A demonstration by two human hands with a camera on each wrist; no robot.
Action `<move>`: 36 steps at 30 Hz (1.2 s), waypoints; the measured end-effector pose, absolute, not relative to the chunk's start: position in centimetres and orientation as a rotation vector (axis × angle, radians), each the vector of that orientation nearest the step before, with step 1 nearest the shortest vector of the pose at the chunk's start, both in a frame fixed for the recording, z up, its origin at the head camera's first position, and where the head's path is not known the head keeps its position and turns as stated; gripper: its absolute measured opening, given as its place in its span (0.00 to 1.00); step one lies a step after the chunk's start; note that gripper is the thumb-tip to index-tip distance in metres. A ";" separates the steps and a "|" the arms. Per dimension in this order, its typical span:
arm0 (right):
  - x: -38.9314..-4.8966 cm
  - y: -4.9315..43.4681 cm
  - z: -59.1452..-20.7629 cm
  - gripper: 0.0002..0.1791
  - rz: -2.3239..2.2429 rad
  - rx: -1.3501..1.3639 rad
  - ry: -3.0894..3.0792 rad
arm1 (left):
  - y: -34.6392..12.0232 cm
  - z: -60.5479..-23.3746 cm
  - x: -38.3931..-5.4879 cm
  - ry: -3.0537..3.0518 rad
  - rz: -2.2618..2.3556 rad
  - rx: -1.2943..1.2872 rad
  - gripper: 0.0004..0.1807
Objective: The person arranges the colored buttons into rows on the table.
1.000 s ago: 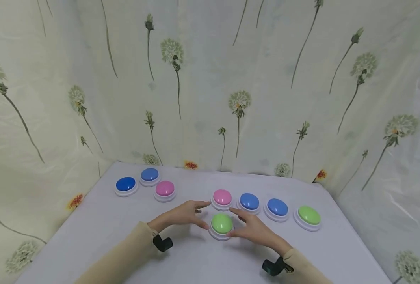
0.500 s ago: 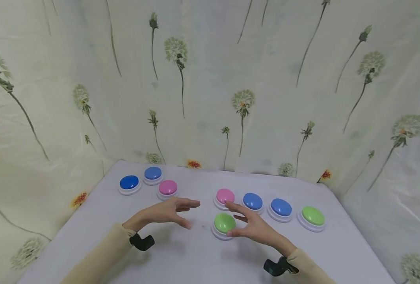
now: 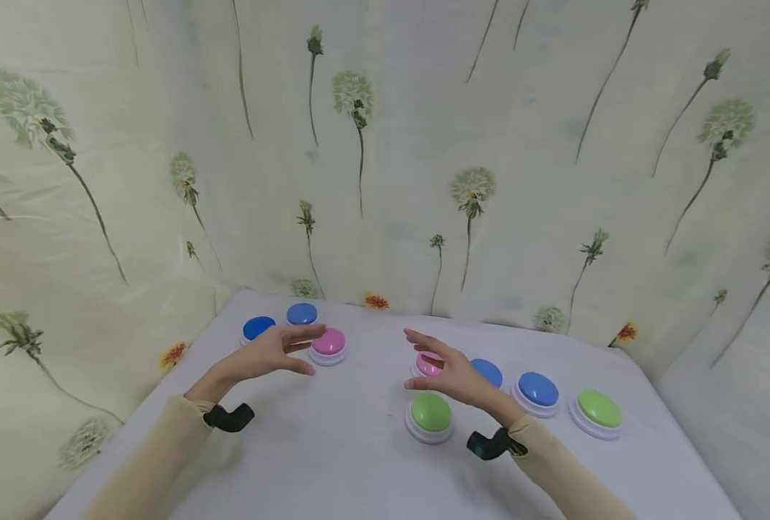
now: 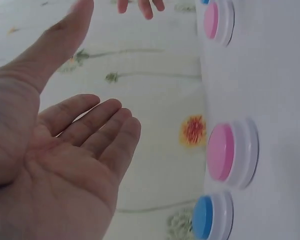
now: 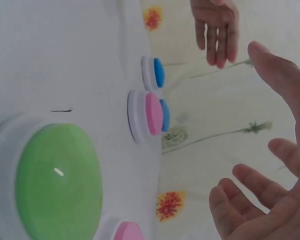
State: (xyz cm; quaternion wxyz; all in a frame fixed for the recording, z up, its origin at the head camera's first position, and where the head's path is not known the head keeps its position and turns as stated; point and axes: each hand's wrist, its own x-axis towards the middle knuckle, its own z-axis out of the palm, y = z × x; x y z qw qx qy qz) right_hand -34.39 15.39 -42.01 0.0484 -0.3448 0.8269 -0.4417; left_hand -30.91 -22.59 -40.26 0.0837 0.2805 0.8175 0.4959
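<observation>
Both hands are raised over a white table and hold nothing. My left hand (image 3: 261, 355), its fingers extended and thumb apart, overlaps the left group of push buttons in the head view: a dark blue button (image 3: 257, 327), a lighter blue button (image 3: 302, 313) and a pink button (image 4: 221, 152). My right hand (image 3: 453, 370), fingers spread from the thumb, hovers above and behind a green button (image 3: 431, 413). It partly covers another pink button (image 3: 427, 365) and a blue button (image 3: 487, 373). In the right wrist view the near green button (image 5: 60, 182) stands large, apart from the fingers.
Farther right stand one more blue button (image 3: 538, 389) and a second green button (image 3: 599, 409), each on a white round base. A curtain (image 3: 398, 144) printed with dandelions rises behind the table (image 3: 333, 448) and along its sides. Dark cameras are strapped to both wrists.
My left hand has moved left and up, away from the near green button. The right hand has let go of that button's edge and lifted. The view has shifted slightly.
</observation>
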 end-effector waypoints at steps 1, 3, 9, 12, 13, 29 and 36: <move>-34.8 15.1 -41.8 0.46 -1.350 -1.050 2.517 | -23.0 -40.1 -31.1 2.452 1.495 0.824 0.43; -35.7 14.6 -41.6 0.46 -1.349 -1.064 2.518 | -23.9 -40.0 -31.5 2.483 1.504 0.791 0.42; -38.0 12.6 -42.0 0.46 -1.324 -1.031 2.512 | -25.8 -40.5 -32.5 2.531 1.470 0.762 0.42; -39.1 11.2 -42.3 0.47 -1.312 -0.997 2.476 | -26.6 -40.9 -33.3 2.545 1.464 0.762 0.41; -39.4 10.7 -42.4 0.48 -1.308 -0.982 2.468 | -26.8 -41.0 -33.6 2.552 1.458 0.764 0.41; -44.7 2.7 -45.6 0.47 -1.222 -0.868 2.456 | -26.8 -45.7 -38.7 2.595 1.410 0.445 0.43; -44.8 0.9 -47.7 0.47 -1.179 -0.739 2.506 | -25.1 -46.9 -39.6 2.599 1.405 0.426 0.42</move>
